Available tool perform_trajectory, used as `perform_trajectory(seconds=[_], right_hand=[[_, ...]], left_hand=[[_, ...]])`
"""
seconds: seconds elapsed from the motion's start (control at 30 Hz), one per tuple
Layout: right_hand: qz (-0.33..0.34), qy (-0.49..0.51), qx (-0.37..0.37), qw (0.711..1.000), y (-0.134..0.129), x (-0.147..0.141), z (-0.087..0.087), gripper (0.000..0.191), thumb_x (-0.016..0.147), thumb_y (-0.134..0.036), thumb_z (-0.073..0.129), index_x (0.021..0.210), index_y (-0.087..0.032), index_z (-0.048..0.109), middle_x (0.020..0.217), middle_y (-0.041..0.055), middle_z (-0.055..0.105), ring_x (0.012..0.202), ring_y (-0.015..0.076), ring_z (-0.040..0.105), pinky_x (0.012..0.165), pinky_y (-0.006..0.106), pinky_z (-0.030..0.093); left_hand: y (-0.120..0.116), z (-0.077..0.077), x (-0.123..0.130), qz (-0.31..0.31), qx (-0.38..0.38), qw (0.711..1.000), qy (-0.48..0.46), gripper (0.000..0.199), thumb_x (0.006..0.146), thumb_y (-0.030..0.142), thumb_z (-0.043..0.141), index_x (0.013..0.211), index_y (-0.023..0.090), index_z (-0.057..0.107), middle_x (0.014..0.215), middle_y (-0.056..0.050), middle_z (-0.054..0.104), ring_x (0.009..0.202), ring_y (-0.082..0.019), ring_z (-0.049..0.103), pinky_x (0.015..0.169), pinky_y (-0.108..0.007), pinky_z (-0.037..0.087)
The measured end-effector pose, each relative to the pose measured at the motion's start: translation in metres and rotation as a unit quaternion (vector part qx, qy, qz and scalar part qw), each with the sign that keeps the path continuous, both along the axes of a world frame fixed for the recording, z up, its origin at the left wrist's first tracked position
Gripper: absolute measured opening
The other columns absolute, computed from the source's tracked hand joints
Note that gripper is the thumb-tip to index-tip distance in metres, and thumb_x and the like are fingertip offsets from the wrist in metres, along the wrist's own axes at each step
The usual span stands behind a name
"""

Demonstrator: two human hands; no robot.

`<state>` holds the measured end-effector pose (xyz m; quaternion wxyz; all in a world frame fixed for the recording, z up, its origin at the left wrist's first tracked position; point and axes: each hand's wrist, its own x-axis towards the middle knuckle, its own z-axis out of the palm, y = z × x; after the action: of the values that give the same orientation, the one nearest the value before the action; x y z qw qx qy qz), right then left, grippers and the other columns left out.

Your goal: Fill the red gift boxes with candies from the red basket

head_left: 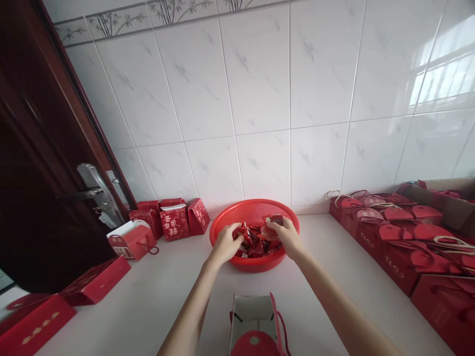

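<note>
A red plastic basket (256, 264) stands against the tiled wall, with small red-wrapped sweets (256, 242) heaped inside. My left hand (225, 244) reaches over its left rim, thumb and fingers closing on a red-wrapped sweet (243, 230). On the other side my right hand (288, 237) is closed on a small dark red packet (274, 219), raised just above the heap. The undersides of both hands' fingers are partly hidden. Below the basket, between my forearms, sits a red gift box (256, 341) with its top open, a pale inside and a red cord handle.
Rows of closed red gift boxes (393, 252) with cord handles fill the right side, a cardboard carton (449, 185) behind them. More red boxes (174, 222) stand at the back left; others (96, 282) lie along the left edge. A dark door (44, 148) with a metal handle (98, 193) is at left.
</note>
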<state>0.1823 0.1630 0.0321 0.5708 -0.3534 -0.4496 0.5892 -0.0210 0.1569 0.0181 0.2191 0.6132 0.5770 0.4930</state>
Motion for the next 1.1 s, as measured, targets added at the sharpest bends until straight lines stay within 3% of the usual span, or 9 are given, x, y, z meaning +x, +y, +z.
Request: perform_trajectory(seconds=[0.23,0.4,0.63,0.77,0.9,1.1], right_hand=[[0.174,-0.1,0.006,0.98,-0.007,0.0,-0.01,0.016,0.066,-0.022,0.08,0.073,-0.019,0.066,0.056,0.0006,0.069,0.049,0.0172,0.065,0.046,0.027,0.054],[0.169,-0.153,0.054,0.972,-0.02,-0.003,-0.014,0.012,0.066,-0.017,0.079,0.068,-0.02,0.067,0.053,-0.0028,0.065,0.046,0.0149,0.06,0.044,0.025,0.05],[0.214,-0.169,-0.001,0.962,-0.046,0.008,0.001,0.013,0.066,-0.019,0.079,0.076,-0.016,0.071,0.059,0.0038,0.071,0.053,0.0194,0.067,0.055,0.031,0.056],[0.219,-0.136,-0.035,0.965,-0.054,0.016,0.012,0.016,0.066,-0.024,0.08,0.076,-0.015,0.071,0.068,0.0071,0.074,0.061,0.0205,0.07,0.059,0.031,0.058],[0.167,-0.053,-0.019,0.984,-0.047,0.016,0.011,0.019,0.069,-0.029,0.08,0.078,-0.014,0.071,0.077,0.0085,0.075,0.073,0.0196,0.071,0.072,0.032,0.061],[0.1,-0.001,-0.072,0.992,-0.036,0.007,0.005,0.018,0.072,-0.025,0.078,0.077,-0.012,0.067,0.082,0.0105,0.074,0.067,0.0154,0.068,0.064,0.026,0.06]], left_hand=[[-0.01,-0.003,0.012,-0.005,-0.042,0.992,0.122,0.037,0.071,0.027,0.076,0.108,0.025,0.075,0.101,-0.008,0.078,0.103,-0.034,0.07,0.094,-0.039,0.048],[-0.02,0.002,0.016,-0.014,-0.031,0.988,0.154,0.029,0.074,0.023,0.072,0.102,0.027,0.077,0.1,-0.008,0.079,0.098,-0.033,0.072,0.09,-0.037,0.049],[-0.044,0.007,0.015,-0.056,-0.045,0.985,0.156,0.017,0.075,0.015,0.064,0.079,0.023,0.078,0.086,-0.007,0.079,0.085,-0.029,0.073,0.083,-0.035,0.05],[-0.054,0.011,0.012,-0.078,-0.045,0.994,0.062,0.016,0.08,0.022,0.06,0.085,0.022,0.076,0.092,-0.006,0.079,0.086,-0.026,0.073,0.081,-0.033,0.053],[-0.056,0.017,0.012,-0.096,-0.037,0.992,-0.073,0.018,0.077,0.033,0.068,0.085,0.018,0.074,0.091,-0.007,0.078,0.094,-0.027,0.072,0.089,-0.035,0.052],[-0.049,0.021,0.013,-0.024,-0.049,0.975,-0.217,0.03,0.065,0.039,0.081,0.084,0.017,0.074,0.095,-0.008,0.078,0.1,-0.028,0.07,0.088,-0.034,0.053]])
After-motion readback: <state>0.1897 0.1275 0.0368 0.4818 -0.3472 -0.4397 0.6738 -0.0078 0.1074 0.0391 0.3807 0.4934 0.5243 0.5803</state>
